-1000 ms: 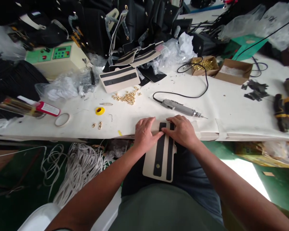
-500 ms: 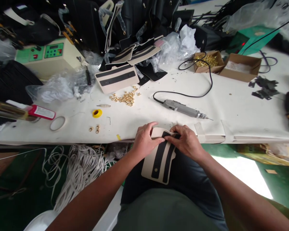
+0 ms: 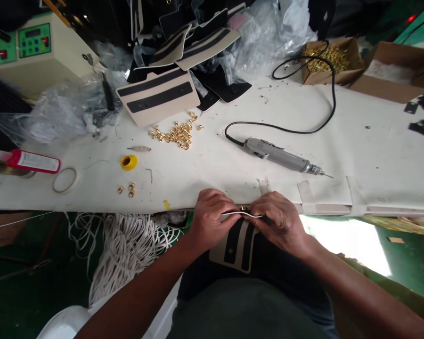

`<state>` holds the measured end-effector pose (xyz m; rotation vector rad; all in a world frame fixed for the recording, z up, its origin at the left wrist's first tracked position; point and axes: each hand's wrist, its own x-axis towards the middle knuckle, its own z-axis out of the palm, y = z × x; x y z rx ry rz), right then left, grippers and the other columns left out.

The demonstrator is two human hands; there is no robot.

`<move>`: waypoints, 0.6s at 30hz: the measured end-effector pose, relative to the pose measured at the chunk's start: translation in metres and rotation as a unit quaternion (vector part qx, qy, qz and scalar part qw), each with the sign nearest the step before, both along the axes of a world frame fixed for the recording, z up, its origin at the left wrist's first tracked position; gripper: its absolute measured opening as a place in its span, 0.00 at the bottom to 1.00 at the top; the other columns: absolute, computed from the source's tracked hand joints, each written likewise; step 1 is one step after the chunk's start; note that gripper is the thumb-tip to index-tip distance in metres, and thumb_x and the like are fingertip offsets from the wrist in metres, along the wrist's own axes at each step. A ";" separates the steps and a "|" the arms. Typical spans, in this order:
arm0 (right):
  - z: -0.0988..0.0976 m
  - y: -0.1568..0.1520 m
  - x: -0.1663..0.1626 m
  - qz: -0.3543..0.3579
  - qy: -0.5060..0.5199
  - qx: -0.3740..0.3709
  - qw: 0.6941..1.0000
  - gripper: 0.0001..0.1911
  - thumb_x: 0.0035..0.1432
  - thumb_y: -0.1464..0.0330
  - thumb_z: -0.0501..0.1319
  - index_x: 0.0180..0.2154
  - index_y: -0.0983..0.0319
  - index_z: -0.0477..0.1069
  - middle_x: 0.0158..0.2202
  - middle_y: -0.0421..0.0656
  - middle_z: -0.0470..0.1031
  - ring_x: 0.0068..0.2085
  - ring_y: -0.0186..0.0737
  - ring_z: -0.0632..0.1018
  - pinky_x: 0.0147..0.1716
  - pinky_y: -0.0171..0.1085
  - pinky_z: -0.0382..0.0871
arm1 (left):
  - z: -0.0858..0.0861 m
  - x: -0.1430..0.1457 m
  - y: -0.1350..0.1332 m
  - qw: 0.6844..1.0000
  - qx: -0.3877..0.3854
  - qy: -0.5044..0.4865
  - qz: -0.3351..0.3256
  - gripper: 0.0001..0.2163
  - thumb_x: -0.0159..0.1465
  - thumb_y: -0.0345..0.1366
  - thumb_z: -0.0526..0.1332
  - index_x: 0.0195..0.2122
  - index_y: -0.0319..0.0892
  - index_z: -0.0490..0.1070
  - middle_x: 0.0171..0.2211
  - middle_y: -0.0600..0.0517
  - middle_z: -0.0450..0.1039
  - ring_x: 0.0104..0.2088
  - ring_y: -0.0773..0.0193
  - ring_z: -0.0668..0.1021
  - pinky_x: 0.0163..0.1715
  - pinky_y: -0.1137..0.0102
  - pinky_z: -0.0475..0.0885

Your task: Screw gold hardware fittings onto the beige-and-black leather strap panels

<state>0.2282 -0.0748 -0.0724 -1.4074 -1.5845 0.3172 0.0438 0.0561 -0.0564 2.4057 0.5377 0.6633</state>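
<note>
both forearms angle inward; left hand (image 3: 212, 214) and right hand (image 3: 277, 219) pinch the beige panel (image 3: 235, 240) top edge.

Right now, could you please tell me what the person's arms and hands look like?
The left hand and the right hand are bare: no gloves, no rings showing. The left forearm and the right forearm are uncovered to the picture's edge, with no sleeve, watch or bracelet in view.

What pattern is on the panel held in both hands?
The panel is beige with two black stripes; the head view shows it best.
</note>
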 end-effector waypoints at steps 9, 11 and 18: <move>0.013 -0.009 -0.005 0.036 0.023 0.021 0.999 0.11 0.64 0.77 0.67 0.44 0.59 0.71 0.37 0.45 0.81 0.37 0.43 0.80 0.37 0.42 0.72 | 0.003 -0.005 -0.009 0.995 -0.006 -0.089 -0.042 0.06 0.66 0.29 0.70 0.40 0.47 0.77 0.36 0.53 0.85 0.38 0.62 0.84 0.43 0.63 0.80; 0.022 -0.016 -0.008 0.047 0.042 0.020 0.998 0.12 0.62 0.77 0.70 0.44 0.60 0.73 0.38 0.46 0.82 0.38 0.43 0.81 0.38 0.42 0.73 | 0.009 -0.010 -0.013 0.991 -0.014 -0.111 -0.068 0.07 0.65 0.27 0.70 0.42 0.45 0.77 0.38 0.51 0.85 0.38 0.62 0.84 0.41 0.65 0.81; 0.062 -0.046 -0.008 0.075 0.348 -0.201 0.913 0.12 0.69 0.58 0.67 0.46 0.59 0.81 0.40 0.45 0.83 0.40 0.42 0.82 0.41 0.38 0.77 | 0.038 -0.032 -0.036 0.983 -0.015 -0.134 -0.127 0.10 0.64 0.27 0.72 0.45 0.41 0.77 0.41 0.47 0.85 0.42 0.60 0.85 0.43 0.63 0.83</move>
